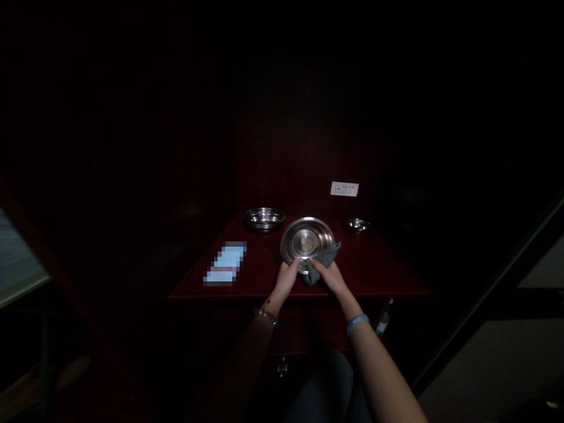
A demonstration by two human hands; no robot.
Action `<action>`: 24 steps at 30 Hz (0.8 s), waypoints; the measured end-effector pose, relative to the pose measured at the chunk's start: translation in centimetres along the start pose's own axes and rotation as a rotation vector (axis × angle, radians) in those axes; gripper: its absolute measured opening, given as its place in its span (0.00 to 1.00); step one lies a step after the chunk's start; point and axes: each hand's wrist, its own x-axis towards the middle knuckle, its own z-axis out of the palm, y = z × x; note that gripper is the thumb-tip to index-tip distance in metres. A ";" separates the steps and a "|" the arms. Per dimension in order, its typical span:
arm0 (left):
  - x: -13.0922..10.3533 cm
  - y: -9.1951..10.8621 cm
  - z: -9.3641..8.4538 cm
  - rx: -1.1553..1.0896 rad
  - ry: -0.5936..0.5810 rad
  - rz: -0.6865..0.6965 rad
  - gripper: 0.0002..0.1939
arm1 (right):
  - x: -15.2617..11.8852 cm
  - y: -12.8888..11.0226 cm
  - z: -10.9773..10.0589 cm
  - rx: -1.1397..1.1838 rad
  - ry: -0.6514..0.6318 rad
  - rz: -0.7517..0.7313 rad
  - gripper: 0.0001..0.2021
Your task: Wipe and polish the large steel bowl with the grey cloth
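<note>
A round, shiny metal bowl (307, 238) is tilted toward me above the dark red desk (259, 276). My left hand (288, 276) grips its lower left rim, thumb on the inner side and the other fingers hidden behind. At the lower right rim, my right hand (329, 275) is closed on a grey-green cloth (324, 258), which is pressed against the bowl's edge. Part of the cloth hangs below the rim. A bracelet circles my left wrist and a blue band my right.
Stacked metal bowls (264, 218) stand at the back left of the desk, and a small metal bowl (357, 225) at the back right. A pixelated pale rectangle (225, 264) lies on the left. The wall carries a white socket (344, 188). A bottle (385, 320) shows below the desk.
</note>
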 end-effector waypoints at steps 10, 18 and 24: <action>-0.4 0.1 -0.6 0.175 -0.031 0.008 0.13 | 0.6 1.3 -0.9 -0.111 0.163 -0.019 0.21; 0.1 0.2 -0.9 0.264 -0.104 0.003 0.13 | 0.9 1.7 -0.9 -0.158 0.312 -0.056 0.20; 1.3 0.2 -0.2 0.144 -0.085 -0.070 0.13 | 0.9 1.1 -0.5 -0.112 0.357 -0.047 0.18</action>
